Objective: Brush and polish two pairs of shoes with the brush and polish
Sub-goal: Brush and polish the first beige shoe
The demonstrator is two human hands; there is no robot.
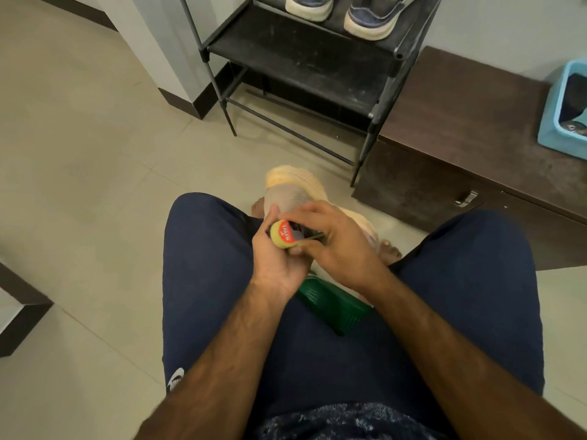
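Yellow with a red label, the polish tin [285, 238] is a small round can, probably smooth painted metal, and we hold it between our knees in both hands. Our left hand [274, 268] cups it from below with the fingers wrapped round its rim. Our right hand [340, 246] curls over its far side, fingertips pinching the edge. We judge that we are opening the tin, so no polish is on a shoe yet. The next move calls for a steady left grip while the right twists or prises the lid, which we expect to sit tight and slippery. Just beyond the tin a cream shoe [293, 188] lies on the floor, its knit upper soft and meshed over a thick pale sole. Such fabric would take a brush better than wax. Just below the tin a green plastic piece [333, 308] with ribbed faces shows under our wrists, and we cannot tell whether it is the brush. Well beyond the tin stands a black shoe rack [305, 55] of thin tubes and dusty shelves. It carries blue shoes [368, 17] with white rubber soles, likely the second pair.
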